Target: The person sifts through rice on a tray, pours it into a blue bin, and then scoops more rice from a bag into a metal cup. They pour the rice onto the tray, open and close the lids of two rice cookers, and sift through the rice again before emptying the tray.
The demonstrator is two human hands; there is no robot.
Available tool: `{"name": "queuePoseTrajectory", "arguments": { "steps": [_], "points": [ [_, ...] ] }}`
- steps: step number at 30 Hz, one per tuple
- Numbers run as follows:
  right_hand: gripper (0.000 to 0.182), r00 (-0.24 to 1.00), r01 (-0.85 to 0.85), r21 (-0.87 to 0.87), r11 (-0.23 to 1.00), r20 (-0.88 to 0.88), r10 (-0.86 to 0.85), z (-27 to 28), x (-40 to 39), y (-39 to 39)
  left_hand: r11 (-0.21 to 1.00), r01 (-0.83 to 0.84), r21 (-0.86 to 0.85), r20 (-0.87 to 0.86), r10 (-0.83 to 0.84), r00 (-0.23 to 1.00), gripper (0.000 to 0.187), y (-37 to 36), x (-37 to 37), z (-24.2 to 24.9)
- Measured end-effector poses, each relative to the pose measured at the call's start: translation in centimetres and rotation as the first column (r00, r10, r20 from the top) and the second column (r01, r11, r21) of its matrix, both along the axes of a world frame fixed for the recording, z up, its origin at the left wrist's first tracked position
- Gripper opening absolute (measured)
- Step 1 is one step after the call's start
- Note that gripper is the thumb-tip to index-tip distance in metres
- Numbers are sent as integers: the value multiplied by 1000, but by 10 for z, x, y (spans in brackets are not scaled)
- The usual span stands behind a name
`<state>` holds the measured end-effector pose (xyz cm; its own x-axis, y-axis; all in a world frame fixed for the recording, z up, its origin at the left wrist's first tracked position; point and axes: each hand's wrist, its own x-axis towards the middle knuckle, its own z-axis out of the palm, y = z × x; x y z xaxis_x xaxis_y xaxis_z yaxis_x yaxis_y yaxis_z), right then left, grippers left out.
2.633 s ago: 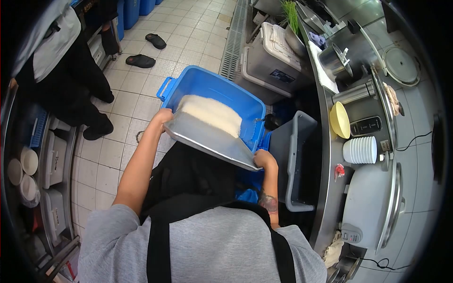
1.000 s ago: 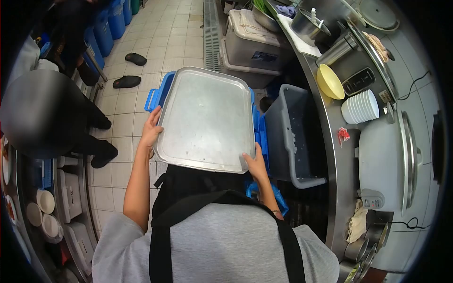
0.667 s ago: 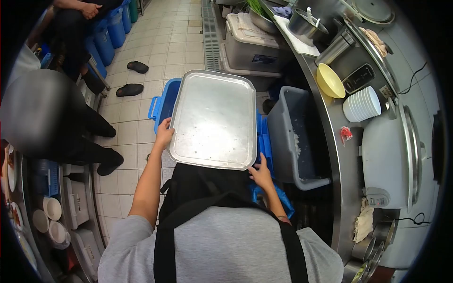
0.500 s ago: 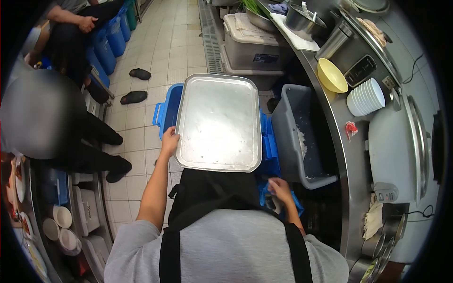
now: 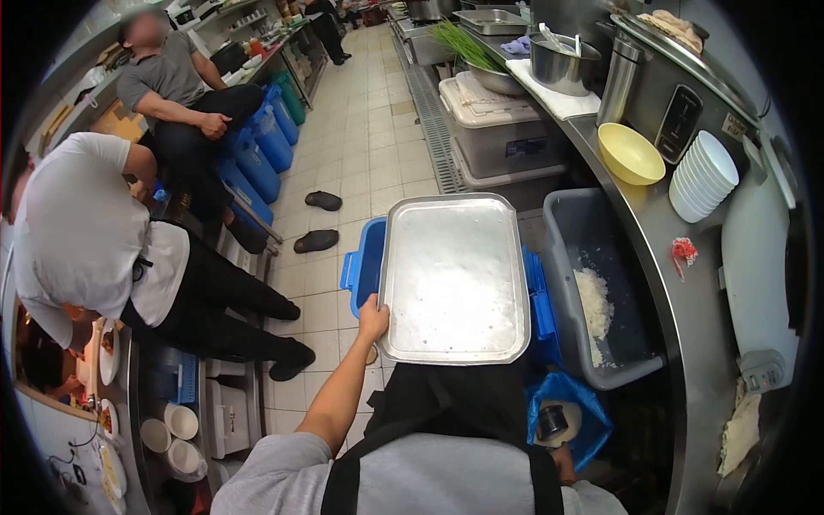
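Note:
A metal tray (image 5: 455,279) lies across the top of a blue bin (image 5: 371,257) in front of my body. My left hand (image 5: 372,319) grips the tray's left edge, its fingers against the rim. Down at my right side, my right hand (image 5: 562,462) is beside a blue plastic bag (image 5: 592,419). In the bag's opening are something pale and a dark cylindrical object (image 5: 552,421). The fingers of my right hand are mostly hidden, so its grip cannot be made out.
A grey tub (image 5: 562,257) holding white grains stands at the right, below a steel counter (image 5: 639,257) with a yellow bowl (image 5: 631,154) and stacked white bowls (image 5: 702,176). Two people are at the left; one bends over. Black shoes (image 5: 316,240) lie on the floor.
The view has shifted, showing more of the people and aisle. My right hand has moved down to the blue bag, whose opening now shows. My left hand still holds the tray's edge.

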<state>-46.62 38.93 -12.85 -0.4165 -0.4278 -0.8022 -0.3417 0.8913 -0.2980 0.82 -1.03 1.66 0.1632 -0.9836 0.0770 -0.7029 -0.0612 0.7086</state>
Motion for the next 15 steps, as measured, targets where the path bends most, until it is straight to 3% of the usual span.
{"name": "queuePoseTrajectory", "arguments": {
  "steps": [2, 8, 10, 12, 13, 15],
  "points": [
    [99, 995, 65, 41, 997, -73, -62, -17, -1, -1, 1000, -11, 4, 104, 11, 994, 25, 0, -5, 2],
    [112, 969, 236, -29, 971, -62, -238, -49, 13, -38, 992, -15, 124, 295, -23, 955, 29, -6, -3, 3],
    [119, 916, 390, -359, 848, 55, -399, -87, 26, -46, 985, -2, 175, 316, -54, 947, 35, -11, -5, 7],
    [119, 822, 504, -340, 794, -91, -562, -136, 35, -55, 980, 2, 201, 343, -72, 937, 37, -16, -2, 7],
    [119, 817, 517, -329, 791, -88, -570, -129, 40, -62, 977, 3, 215, 355, -81, 931, 40, -19, -2, 8],
    [117, 690, 713, 55, 699, -233, -686, -101, 47, -103, 969, 4, 247, 350, -94, 932, 45, -25, 0, 9]
  ]
}}
